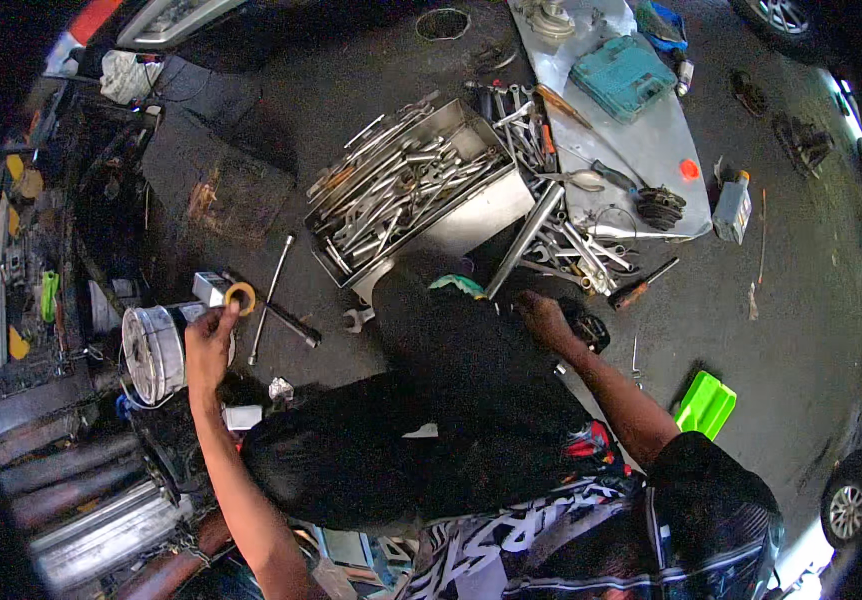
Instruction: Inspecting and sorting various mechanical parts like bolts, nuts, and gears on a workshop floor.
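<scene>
Between the fingers of my left hand (211, 350) is a yellow ring (240, 298) that looks like a roll of tape. The hand is raised beside a white bucket (147, 350), with a small white box (211, 288) just behind the ring. My right hand (546, 322) is by my dark-clothed knee, near a black object (588, 328) on the floor; its fingers are too dark to read. Beyond my knees lies an open metal toolbox (476, 205) heaped with wrenches and sockets.
A cross-shaped lug wrench (273, 300) lies left of my legs. Loose wrenches (586, 250) and a screwdriver (641, 285) are at the right. A metal sheet (591, 140) carries a teal case (623, 78). A grey bottle (732, 210) and a green tray (706, 404) are farther right.
</scene>
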Motion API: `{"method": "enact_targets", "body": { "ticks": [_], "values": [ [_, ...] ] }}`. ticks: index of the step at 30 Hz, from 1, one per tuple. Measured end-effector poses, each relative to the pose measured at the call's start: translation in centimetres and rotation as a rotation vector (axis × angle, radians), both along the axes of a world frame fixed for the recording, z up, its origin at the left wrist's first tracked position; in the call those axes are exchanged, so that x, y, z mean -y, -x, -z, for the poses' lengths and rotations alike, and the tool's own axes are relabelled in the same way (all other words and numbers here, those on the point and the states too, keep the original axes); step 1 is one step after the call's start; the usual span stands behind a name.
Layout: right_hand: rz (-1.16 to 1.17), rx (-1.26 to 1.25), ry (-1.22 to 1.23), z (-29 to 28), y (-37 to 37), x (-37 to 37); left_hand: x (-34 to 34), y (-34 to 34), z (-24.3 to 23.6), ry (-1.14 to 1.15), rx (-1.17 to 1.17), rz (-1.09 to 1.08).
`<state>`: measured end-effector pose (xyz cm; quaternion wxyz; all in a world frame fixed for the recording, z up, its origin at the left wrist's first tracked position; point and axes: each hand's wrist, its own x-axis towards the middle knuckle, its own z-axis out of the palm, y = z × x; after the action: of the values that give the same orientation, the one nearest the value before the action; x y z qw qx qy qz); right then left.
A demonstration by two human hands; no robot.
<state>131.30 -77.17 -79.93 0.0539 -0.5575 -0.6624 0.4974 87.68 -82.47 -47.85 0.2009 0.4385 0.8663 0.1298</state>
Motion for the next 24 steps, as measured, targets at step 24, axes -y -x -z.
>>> {"method": "enact_targets", "body": {
  "ticks": [24],
  "values": [
    [-0.404,0.444,-0.742,2.7,18.8,-18.7,-8.9,7.7,4.8,-0.542,0.245,-0.049]
  ]
}}
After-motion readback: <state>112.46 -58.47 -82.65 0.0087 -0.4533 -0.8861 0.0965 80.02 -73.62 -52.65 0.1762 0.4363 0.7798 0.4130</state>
